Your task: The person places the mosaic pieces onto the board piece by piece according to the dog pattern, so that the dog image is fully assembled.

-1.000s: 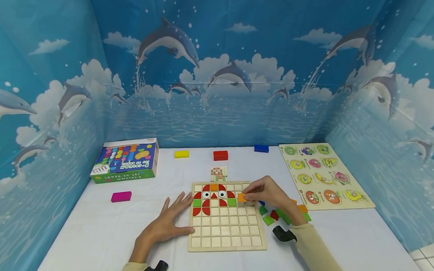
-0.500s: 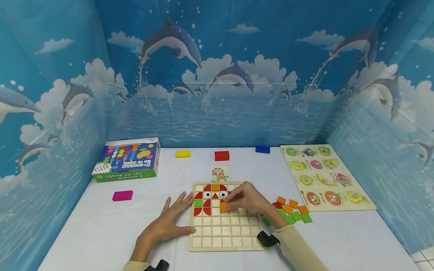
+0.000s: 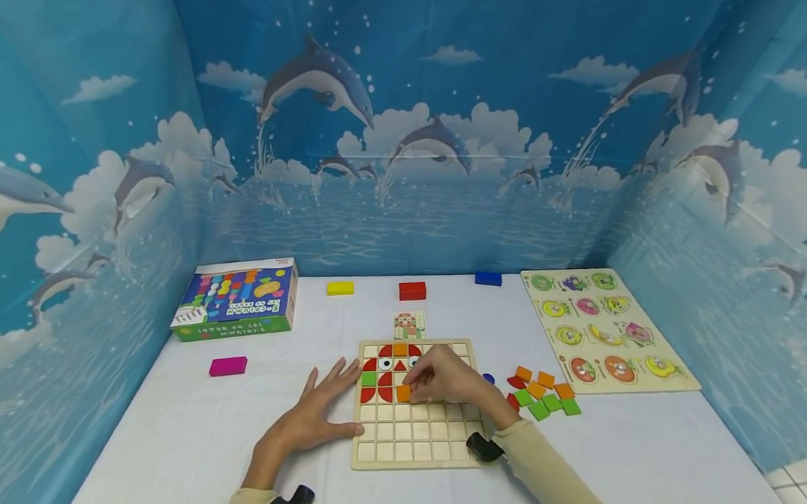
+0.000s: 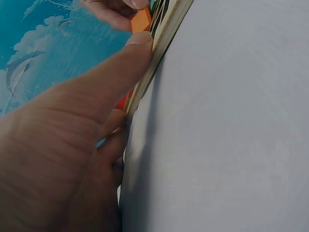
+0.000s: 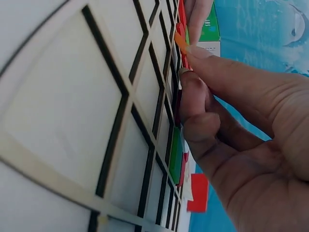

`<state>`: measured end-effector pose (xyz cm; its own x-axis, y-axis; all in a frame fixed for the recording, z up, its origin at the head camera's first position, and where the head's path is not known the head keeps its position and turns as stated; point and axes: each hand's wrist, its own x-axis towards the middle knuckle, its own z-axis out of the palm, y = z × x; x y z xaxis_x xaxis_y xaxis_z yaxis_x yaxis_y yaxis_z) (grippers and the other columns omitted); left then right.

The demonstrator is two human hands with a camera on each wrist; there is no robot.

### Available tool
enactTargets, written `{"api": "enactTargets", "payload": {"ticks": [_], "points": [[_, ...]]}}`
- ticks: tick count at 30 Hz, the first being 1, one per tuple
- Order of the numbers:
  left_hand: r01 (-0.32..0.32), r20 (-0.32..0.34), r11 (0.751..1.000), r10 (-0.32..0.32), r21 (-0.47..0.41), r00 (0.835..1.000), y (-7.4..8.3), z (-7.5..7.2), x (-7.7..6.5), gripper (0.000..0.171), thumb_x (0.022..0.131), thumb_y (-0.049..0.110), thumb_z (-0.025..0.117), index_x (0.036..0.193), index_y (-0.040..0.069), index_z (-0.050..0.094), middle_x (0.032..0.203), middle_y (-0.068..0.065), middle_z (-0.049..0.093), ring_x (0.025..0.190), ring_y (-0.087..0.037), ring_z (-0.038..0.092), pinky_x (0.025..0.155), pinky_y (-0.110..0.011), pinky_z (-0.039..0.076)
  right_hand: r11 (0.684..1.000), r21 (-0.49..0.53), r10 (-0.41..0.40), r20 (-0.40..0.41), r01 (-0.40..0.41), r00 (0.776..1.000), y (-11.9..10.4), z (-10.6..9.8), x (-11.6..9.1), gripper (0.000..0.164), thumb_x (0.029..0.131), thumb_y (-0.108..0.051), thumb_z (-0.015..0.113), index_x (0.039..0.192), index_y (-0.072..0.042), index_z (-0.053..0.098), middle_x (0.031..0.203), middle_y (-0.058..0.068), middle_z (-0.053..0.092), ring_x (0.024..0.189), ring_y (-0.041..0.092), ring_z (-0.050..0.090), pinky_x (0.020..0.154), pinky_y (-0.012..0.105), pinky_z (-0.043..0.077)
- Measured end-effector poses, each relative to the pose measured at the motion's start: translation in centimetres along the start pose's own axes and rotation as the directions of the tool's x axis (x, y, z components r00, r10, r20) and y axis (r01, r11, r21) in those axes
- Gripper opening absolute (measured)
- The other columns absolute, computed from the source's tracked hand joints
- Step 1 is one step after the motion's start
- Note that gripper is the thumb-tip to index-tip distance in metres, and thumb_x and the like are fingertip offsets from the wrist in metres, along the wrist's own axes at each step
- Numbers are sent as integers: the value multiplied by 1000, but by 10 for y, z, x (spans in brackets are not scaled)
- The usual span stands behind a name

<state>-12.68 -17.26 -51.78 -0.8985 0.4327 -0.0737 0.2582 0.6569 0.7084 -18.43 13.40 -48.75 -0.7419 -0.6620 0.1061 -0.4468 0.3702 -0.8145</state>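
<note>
In the head view, my right hand [image 3: 441,378] pinches an orange square tile [image 3: 403,393] over the wooden grid board [image 3: 401,466]. The right wrist view shows the orange tile [image 5: 180,42] tilted between thumb and fingertip, at the board's surface. Red curved tiles [image 3: 384,394], a green tile [image 3: 369,379], an eye tile [image 3: 385,364] and another orange tile [image 3: 400,349] sit in the upper cells. Part of the board lies hidden under the right hand. With fingers spread, my left hand [image 3: 315,410] rests against the board's left edge, its thumb [image 4: 140,41] touching the rim.
Loose green, orange and red tiles [image 3: 538,410] lie right of the board. Behind it are a picture card [image 3: 410,325] and red [image 3: 412,291], yellow [image 3: 340,287] and blue [image 3: 488,278] blocks. A bead box [image 3: 235,301], magenta block [image 3: 228,366] and fruit puzzle [image 3: 609,332] flank it.
My right hand has carried the orange tile leftward from the board's right side to a cell beside the red tiles, and lowered it there. The left hand stays put.
</note>
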Motion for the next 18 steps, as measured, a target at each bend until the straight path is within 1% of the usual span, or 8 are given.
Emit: {"api": "enactTargets", "payload": {"ticks": [7, 13, 18], "points": [[2, 2, 1000, -2, -12, 1000, 0, 1, 0, 102, 87, 45, 90, 170, 19, 38, 179, 0, 25, 168, -30, 6, 132, -61, -14, 996, -84, -24, -8, 24, 1000, -3, 5, 2, 15, 81, 6, 91, 92, -1, 85, 81, 2, 76, 67, 2, 61, 61, 20, 58], [5, 2, 1000, -5, -13, 1000, 1, 0, 0, 102, 87, 45, 90, 170, 20, 37, 179, 0, 24, 168, -30, 6, 132, -61, -14, 996, -91, -26, -5, 26, 1000, -6, 5, 2, 15, 81, 6, 91, 93, 0, 84, 80, 2, 75, 66, 2, 59, 59, 19, 56], [1, 4, 1000, -1, -13, 1000, 0, 0, 1, 102, 87, 45, 90, 170, 20, 37, 179, 1, 24, 168, -30, 6, 132, -62, -14, 996, -93, -11, -3, 11, 1000, -6, 5, 2, 15, 82, 5, 91, 94, 0, 85, 80, 1, 73, 66, 2, 59, 60, 18, 55]]}}
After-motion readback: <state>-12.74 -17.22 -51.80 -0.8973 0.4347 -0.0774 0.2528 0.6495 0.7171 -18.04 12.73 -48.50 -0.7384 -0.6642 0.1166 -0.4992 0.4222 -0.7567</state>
